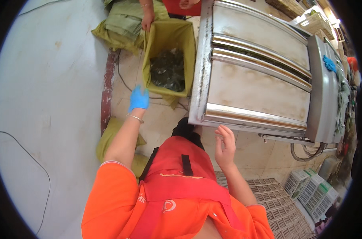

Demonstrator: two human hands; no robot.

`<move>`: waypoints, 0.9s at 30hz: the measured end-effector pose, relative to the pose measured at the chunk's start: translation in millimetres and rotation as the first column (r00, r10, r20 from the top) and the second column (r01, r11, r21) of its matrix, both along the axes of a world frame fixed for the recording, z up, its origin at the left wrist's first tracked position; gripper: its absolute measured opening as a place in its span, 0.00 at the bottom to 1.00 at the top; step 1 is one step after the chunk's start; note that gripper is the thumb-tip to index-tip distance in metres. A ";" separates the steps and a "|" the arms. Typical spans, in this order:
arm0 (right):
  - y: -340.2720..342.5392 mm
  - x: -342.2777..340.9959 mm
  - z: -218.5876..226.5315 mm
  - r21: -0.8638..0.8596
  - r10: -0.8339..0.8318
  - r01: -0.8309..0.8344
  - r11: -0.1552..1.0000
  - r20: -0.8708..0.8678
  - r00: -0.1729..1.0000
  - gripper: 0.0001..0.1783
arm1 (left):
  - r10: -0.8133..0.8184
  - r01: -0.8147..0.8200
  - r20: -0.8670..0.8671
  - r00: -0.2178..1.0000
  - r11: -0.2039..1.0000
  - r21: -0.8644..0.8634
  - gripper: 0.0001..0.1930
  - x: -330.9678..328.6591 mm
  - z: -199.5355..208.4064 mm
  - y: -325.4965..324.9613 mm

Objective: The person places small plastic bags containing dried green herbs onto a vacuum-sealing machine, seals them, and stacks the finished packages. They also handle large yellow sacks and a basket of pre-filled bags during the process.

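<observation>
A yellow-green woven bag [171,30] stands with its mouth spread into a square, holding dark, glossy, wet-looking contents [167,71] that I cannot identify. Beside its near left corner is my left hand [139,98], in a blue glove. Its fingers point toward the bag and are slightly blurred; whether they touch the rim is unclear. My bare right hand [225,146] hovers near the front edge of the steel machine table [260,89], fingers stretched and thumb apart, holding nothing. Another person's hand [147,20] grips the bag's far left corner.
More woven sacks [127,24] lie behind the bag at left, and others [113,137] lie beside my left forearm. Cables cross the tiled floor. At lower right are stacked white crates [310,191] and a slatted mat [274,203]. A blue glove [329,63] rests on the machine's right end.
</observation>
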State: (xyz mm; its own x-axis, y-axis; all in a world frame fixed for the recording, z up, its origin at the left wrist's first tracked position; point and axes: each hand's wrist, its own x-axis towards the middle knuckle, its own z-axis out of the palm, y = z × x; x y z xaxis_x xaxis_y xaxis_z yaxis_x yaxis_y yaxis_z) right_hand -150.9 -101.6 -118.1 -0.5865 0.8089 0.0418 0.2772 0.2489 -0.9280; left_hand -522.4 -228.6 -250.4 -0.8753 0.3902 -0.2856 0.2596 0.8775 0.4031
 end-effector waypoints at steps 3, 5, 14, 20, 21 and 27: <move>-21.6 -22.8 5.6 0.008 0.126 -0.126 0.992 -0.060 0.990 0.18 | 0.438 -0.569 0.550 0.711 0.818 0.084 0.29 -6.2 -55.7 -62.2; -36.3 -34.4 15.1 -0.115 0.167 -0.175 0.978 -0.074 0.983 0.17 | 0.460 -0.770 0.739 0.492 0.626 0.122 0.28 -8.6 -77.7 -57.1; -60.5 -108.9 -6.7 -0.279 0.394 -0.347 0.895 0.134 0.909 0.15 | -0.132 -0.997 0.989 -0.073 -0.021 -0.076 0.16 23.6 -126.5 22.4; -57.6 -175.0 -63.3 -0.278 0.433 -0.333 0.901 0.533 0.727 0.20 | -0.197 -0.985 0.978 0.063 0.143 0.092 0.16 36.9 -34.9 -24.7; -56.0 -185.1 -76.3 -0.301 0.393 -0.263 0.916 0.555 0.733 0.22 | -0.197 -0.983 0.980 0.039 0.170 0.073 0.15 37.6 3.1 -19.2; -21.9 -211.4 -148.8 0.107 0.193 -0.289 0.951 0.524 0.830 0.26 | -0.306 -0.385 0.792 0.528 0.745 0.544 0.18 18.7 22.5 69.5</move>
State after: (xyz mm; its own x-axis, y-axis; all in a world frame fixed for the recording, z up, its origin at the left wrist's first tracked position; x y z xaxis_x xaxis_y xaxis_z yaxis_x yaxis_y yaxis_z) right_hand -362.3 -123.4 -266.9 -0.7405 0.6461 -0.1849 0.6010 0.5136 -0.6123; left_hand -503.6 -159.1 -227.9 -0.3959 0.7280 -0.5598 -0.5057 0.3360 0.7946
